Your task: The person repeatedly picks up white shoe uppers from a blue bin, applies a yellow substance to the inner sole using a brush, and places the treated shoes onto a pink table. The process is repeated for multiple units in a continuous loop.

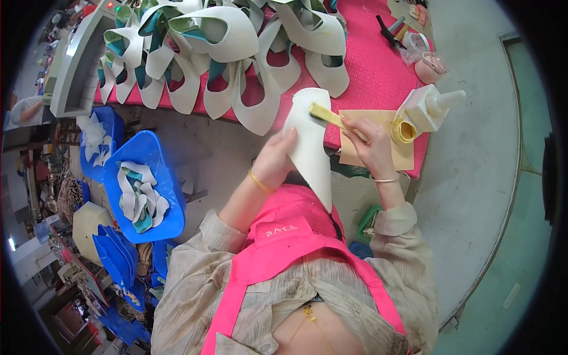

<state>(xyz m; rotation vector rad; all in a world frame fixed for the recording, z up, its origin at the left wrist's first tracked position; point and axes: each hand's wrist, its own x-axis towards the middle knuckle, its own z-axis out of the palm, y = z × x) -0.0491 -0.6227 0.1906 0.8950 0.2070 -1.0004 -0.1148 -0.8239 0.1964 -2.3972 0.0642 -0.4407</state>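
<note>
My left hand (pixel 273 158) grips the edge of a white shoe upper piece (pixel 312 145), long and tapering toward my apron. Its thumb lies on the pale face. In my right hand (pixel 374 147), fingers pinch a yellow-handled brush (pixel 326 115), whose dark head touches the piece near its wide far end. Just right of that hand, a small yellow-rimmed glue pot (pixel 404 131) stands at the table edge on a tan sheet (pixel 402 155). A white squeeze bottle (pixel 427 108) with a nozzle is beside the pot.
Several white shoe uppers with teal linings (pixel 228 41) are piled on the pink-covered table (pixel 370 71). Scissors (pixel 387 34) and a pink round container (pixel 431 67) lie at its far right. Left of me, a blue bin (pixel 177 201) holds cut pieces; more blue bins stand nearby.
</note>
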